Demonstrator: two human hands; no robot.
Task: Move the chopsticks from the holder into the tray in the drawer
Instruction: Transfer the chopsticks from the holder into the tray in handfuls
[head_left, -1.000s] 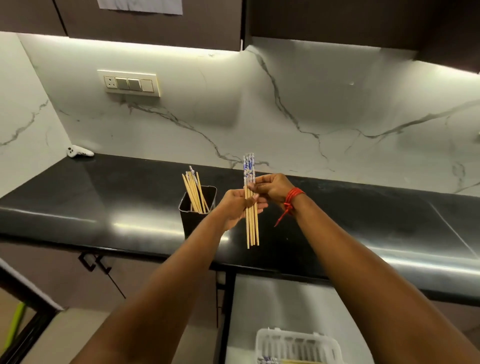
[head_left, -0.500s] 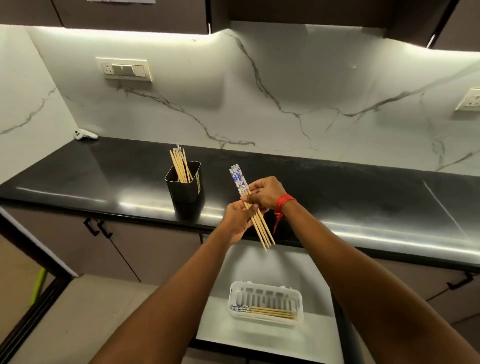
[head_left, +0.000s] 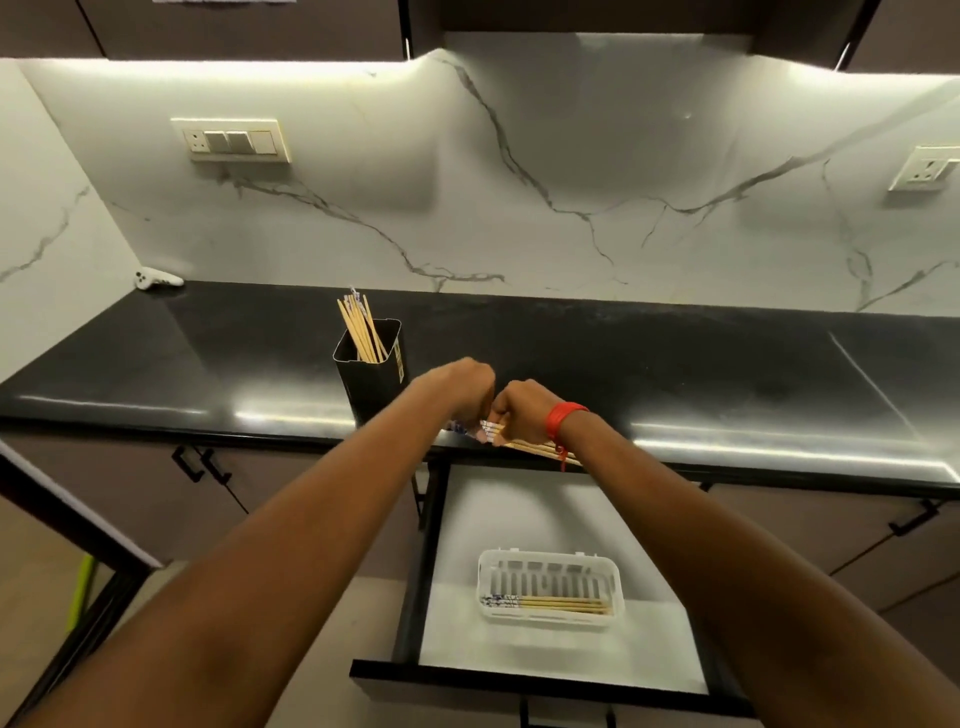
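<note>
A black holder (head_left: 370, 375) stands on the dark counter with several wooden chopsticks (head_left: 358, 328) sticking out of it. Just right of it, over the counter's front edge, my left hand (head_left: 462, 389) and my right hand (head_left: 522, 408) together grip a bundle of chopsticks (head_left: 540, 448) that lies nearly level, its blue-patterned ends to the left. Below, the open drawer (head_left: 519, 670) holds a white slotted tray (head_left: 550, 569) with several chopsticks (head_left: 550, 604) lying along its near side.
A small white object (head_left: 156, 279) lies at the counter's back left corner. Switch plates (head_left: 234, 140) sit on the marble wall. Closed cabinet doors with black handles (head_left: 200, 463) flank the drawer. The drawer's black front (head_left: 519, 680) juts toward me.
The held bundle has tipped from upright to nearly level and dropped to the counter's edge. My view has tilted down, bringing the whole drawer and tray into sight.
</note>
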